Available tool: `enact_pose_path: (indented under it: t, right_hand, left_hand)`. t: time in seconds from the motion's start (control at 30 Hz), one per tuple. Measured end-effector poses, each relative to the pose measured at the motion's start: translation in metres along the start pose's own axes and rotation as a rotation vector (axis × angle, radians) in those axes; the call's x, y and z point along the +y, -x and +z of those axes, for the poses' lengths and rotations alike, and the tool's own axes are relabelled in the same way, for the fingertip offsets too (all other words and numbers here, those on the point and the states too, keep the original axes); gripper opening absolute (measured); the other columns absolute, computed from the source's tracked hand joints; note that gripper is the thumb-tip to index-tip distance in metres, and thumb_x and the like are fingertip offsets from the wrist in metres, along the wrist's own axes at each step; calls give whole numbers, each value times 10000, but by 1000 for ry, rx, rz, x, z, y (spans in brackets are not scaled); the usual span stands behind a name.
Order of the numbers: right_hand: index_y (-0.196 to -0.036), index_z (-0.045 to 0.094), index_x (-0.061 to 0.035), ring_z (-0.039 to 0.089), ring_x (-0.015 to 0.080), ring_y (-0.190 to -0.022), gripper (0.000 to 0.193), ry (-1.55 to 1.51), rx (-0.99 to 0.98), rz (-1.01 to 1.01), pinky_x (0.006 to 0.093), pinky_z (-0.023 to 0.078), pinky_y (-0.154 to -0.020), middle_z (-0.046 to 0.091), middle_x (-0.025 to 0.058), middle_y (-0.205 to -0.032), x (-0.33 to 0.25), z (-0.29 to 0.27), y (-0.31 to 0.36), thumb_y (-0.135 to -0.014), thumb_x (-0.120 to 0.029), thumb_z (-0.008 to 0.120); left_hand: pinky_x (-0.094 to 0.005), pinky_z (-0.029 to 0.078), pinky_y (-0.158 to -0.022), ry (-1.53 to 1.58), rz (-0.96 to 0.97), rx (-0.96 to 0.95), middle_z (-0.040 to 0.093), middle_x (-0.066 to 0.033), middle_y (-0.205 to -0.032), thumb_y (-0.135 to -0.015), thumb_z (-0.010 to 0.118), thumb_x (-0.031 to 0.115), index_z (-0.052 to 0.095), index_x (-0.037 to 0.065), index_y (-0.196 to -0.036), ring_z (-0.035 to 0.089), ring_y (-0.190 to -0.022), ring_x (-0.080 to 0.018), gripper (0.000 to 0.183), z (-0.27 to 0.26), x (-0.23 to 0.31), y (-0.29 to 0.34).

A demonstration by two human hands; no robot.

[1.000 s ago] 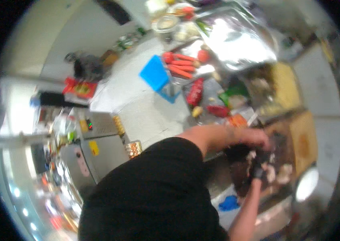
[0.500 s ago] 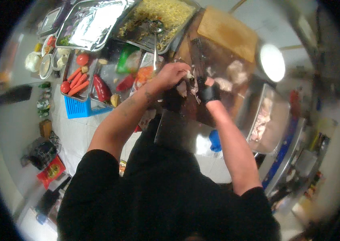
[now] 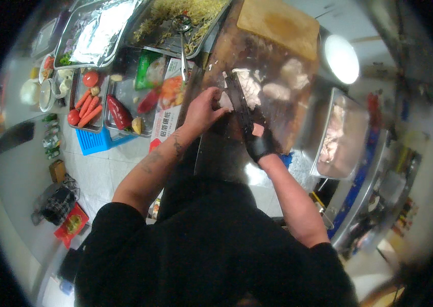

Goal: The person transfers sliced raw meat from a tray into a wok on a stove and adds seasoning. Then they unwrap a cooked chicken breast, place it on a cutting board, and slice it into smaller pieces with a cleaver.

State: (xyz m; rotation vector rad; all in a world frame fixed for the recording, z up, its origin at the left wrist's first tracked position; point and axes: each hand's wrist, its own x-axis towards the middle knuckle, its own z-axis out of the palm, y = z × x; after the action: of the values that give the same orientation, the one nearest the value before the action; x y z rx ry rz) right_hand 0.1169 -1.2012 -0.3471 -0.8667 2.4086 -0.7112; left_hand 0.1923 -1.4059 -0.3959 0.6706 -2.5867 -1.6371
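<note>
A: Quick pass. Right hand (image 3: 258,144), black glove, fist closed round the handle of a big knife (image 3: 240,102), blade running toward 11 o'clock across the dark cutting board (image 3: 247,56).

B: Left hand (image 3: 203,110)?

A: Bare, fingers curled and pressed down on a pale piece of raw meat (image 3: 226,100), touching the blade's left side, about board centre.

B: Risk?

A: Fingertips sit right against the edge; slippery meat could slide and the blade would catch a finger. More meat chunks (image 3: 283,84) lie at 2 o'clock, near the board edge, could get shoved off.

B: Surroundings?

A: Metal tray (image 3: 340,135) of meat at 3 o'clock, carrots (image 3: 87,108) and red pepper (image 3: 118,111) at 9.
</note>
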Motion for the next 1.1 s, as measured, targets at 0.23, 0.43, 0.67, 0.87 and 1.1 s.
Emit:
enact_pose_path:
  t: [0.23,0.43,0.67,0.87,1.1]
  right_hand:
    - [-1187,731,-37,721,408,-994,389,-370,-36,114,452,545,-853,737,268,-1054,19,23,12,-1063,-358,549]
    - [-1358,651,-51,674,390,-1127,376,-286,-354,232,436,511,-985,732,218,-1210,18,13,4,-1054,-246,548]
    - [-1462,612,-100,633,397,-1242,416,-265,-68,62,441,454,-1110,662,279,-1334,1,-12,6,-1066,-140,491]
    - [-1452,617,-99,544,453,-1346,422,73,17,-104,482,407,-1162,624,278,-1401,-2,-19,10,-1049,-113,494]
    - [-1352,674,-70,602,419,-1256,372,24,203,-189,498,441,-1114,667,231,-1340,3,-6,8,-1030,-202,542]
  left_hand:
    - [-423,591,-834,-88,203,54,588,-167,-1247,-794,876,115,591,66,-1286,668,-1084,-367,570,15,4,11]
    - [-415,576,-791,6,134,111,607,-161,-1163,-835,835,83,618,68,-1233,662,-1008,-356,454,13,1,13]
    - [-402,581,-792,-223,363,173,646,-143,-1094,-857,821,87,659,61,-1159,685,-948,-340,343,13,6,0]
    - [-352,604,-824,11,42,129,701,-124,-1071,-825,864,90,667,50,-1198,732,-947,-259,424,13,6,1]
    - [-380,586,-849,-77,293,65,693,-125,-1104,-869,828,105,720,59,-1089,713,-992,-311,249,1,0,-8]
